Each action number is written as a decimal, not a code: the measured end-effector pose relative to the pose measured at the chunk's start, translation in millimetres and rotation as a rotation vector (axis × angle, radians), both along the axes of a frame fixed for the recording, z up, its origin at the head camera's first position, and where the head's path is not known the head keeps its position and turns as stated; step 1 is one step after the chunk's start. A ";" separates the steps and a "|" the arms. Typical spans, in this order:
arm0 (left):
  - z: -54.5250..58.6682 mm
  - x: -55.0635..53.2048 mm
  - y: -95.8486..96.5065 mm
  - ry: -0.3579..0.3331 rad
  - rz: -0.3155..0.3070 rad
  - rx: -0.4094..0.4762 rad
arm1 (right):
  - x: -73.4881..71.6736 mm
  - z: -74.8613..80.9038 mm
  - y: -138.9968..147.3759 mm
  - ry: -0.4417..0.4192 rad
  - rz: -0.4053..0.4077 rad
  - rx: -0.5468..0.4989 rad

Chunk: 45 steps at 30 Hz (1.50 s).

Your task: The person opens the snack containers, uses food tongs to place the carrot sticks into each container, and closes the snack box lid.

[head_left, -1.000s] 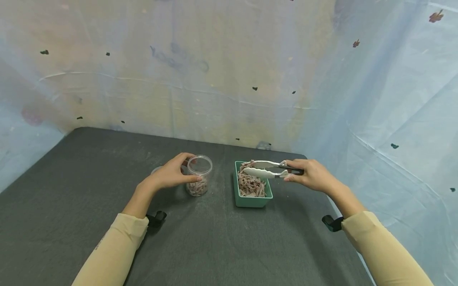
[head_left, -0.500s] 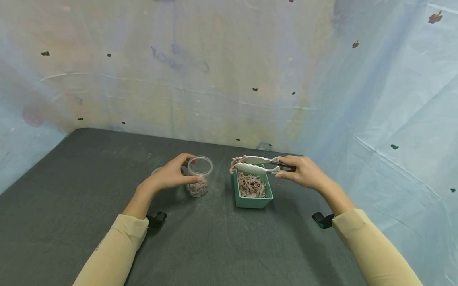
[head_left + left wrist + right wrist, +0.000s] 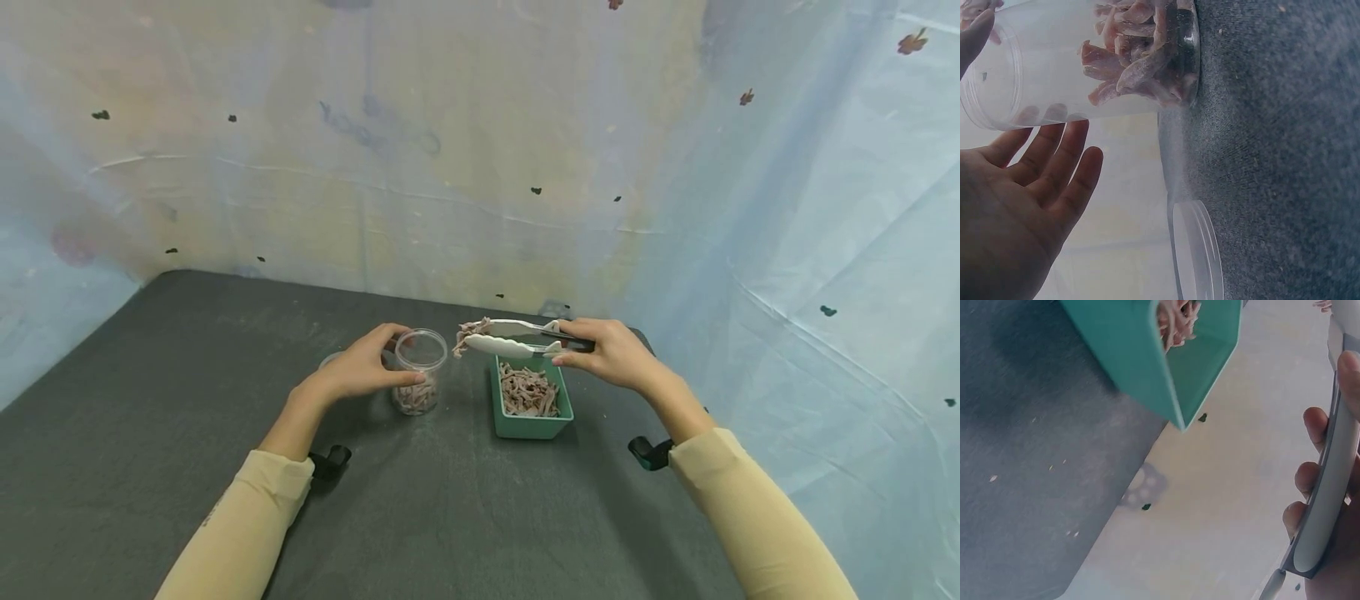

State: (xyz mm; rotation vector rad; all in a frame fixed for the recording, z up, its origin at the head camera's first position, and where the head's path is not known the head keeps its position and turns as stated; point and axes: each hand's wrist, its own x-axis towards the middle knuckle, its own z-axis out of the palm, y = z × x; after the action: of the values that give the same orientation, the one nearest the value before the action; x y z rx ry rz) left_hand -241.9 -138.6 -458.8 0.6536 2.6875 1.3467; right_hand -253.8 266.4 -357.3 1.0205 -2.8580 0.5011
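Note:
My left hand (image 3: 367,362) holds a clear plastic jar (image 3: 422,354) between thumb and fingers. The jar stands upright and uncapped on the table, with pale brownish-pink strips (image 3: 1138,56) piled in its lower part. In my right hand (image 3: 611,354) is a pair of tongs (image 3: 517,337) with white tips and dark handles. The tongs pinch a small clump of the strips (image 3: 470,335), held in the air just right of the jar's rim. Below the tongs sits a green rectangular box (image 3: 532,427), partly filled with more strips (image 3: 528,390).
A clear round lid (image 3: 1200,250) lies on the dark table (image 3: 450,517) beside the jar, mostly behind my left hand in the head view. Small crumbs (image 3: 994,479) are scattered on the cloth. A patterned plastic sheet (image 3: 480,150) hangs along the back and right.
My right hand has lifted the tongs with a clump of strips out of the green box and carried it left toward the jar. The left hand and jar have stayed in place.

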 end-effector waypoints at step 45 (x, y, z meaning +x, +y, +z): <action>3.9 2.3 -0.5 -0.028 -0.014 0.002 | -1.4 4.2 -68.1 -0.020 0.076 0.162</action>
State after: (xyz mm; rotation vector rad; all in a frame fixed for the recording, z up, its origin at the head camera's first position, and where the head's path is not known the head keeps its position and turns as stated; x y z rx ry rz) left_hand -239.5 -139.1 -454.8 0.6483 2.6552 1.3450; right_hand -255.2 198.3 -353.1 1.1582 -2.9269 0.2894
